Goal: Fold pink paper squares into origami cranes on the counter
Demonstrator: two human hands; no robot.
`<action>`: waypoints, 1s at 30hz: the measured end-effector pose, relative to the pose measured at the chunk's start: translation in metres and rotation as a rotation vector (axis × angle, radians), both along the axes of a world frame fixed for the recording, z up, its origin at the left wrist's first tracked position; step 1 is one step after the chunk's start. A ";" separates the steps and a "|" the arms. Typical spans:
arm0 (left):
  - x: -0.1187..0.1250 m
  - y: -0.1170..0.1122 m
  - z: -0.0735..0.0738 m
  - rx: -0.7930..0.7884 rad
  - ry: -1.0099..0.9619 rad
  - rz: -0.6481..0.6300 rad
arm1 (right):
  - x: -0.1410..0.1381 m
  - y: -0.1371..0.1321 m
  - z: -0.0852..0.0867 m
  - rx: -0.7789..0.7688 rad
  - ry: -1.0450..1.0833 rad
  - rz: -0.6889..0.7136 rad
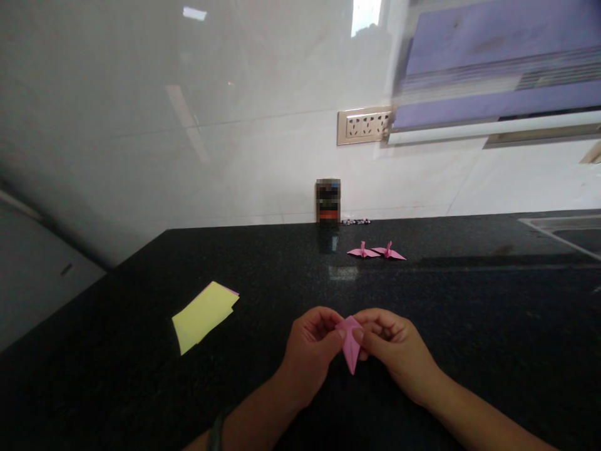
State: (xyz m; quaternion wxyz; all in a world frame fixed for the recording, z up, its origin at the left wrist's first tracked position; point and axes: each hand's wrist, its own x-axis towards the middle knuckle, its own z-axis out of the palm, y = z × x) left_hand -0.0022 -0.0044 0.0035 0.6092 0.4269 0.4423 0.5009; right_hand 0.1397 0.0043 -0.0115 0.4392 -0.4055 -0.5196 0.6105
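Observation:
A folded piece of pink origami paper, kite-shaped with its long point toward me, is held above the dark countertop. My left hand pinches its left side between thumb and fingers. On the opposite side my right hand grips it the same way, thumb on top. Both thumbs cover part of the upper half of the paper. Beyond my hands, two finished pink paper cranes stand side by side with wings spread. Off to the left lies a stack of yellow paper sheets, with a pink edge showing beneath.
A phone-like dark object, blurred out, leans against the tiled wall, with a small beaded strand beside it. A socket panel is on the wall. At the right, a sink edge cuts into the black countertop.

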 end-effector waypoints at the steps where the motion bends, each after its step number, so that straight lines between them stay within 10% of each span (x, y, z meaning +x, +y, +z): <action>1: 0.000 0.000 0.000 0.003 -0.003 0.001 | 0.000 0.000 0.000 0.000 0.012 -0.001; 9: -0.001 -0.001 -0.002 0.023 0.023 0.007 | 0.000 0.000 -0.005 0.092 -0.046 -0.042; 19: -0.005 0.001 0.000 -0.061 0.203 -0.153 | 0.014 0.004 0.007 0.805 -0.388 0.008; 30: -0.008 0.002 -0.002 0.004 0.174 -0.088 | 0.012 0.004 0.006 0.547 -0.373 0.015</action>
